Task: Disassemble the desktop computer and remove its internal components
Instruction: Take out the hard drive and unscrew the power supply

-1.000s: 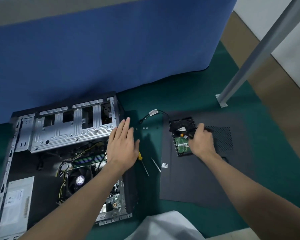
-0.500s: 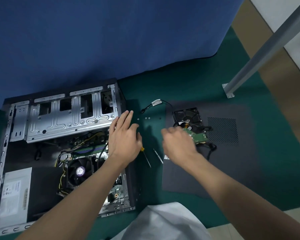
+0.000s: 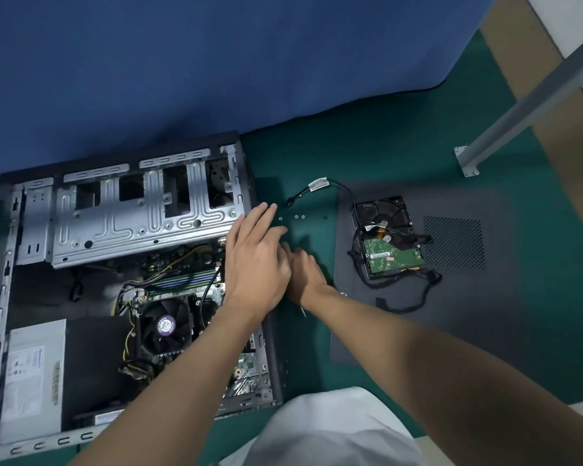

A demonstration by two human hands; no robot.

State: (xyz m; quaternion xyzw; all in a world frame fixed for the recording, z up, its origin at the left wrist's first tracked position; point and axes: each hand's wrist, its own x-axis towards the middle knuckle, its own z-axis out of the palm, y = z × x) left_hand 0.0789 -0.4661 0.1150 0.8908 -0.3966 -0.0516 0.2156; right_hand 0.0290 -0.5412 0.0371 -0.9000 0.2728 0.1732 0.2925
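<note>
The left hand [image 3: 256, 260] lies flat over the right-hand edge of the open computer case [image 3: 115, 230], its grip wide, fingers straight and spread toward the loose screws [image 3: 298, 216] on the green table [image 3: 384, 146]; it holds nothing. The right hand [image 3: 308, 274] is low on the table just beside the case, in the strip between it and the dark side panel [image 3: 485, 314]. The left hand covers most of its fingers, so I cannot tell whether its grip is closed on anything. The case lies on its side at the left, its cooling fan [image 3: 165, 326] and power supply [image 3: 31, 375] inside, the near corner cut off by the frame. A hard drive [image 3: 389, 240] rests on the panel, circuit board up, black cables tangled around it.
</note>
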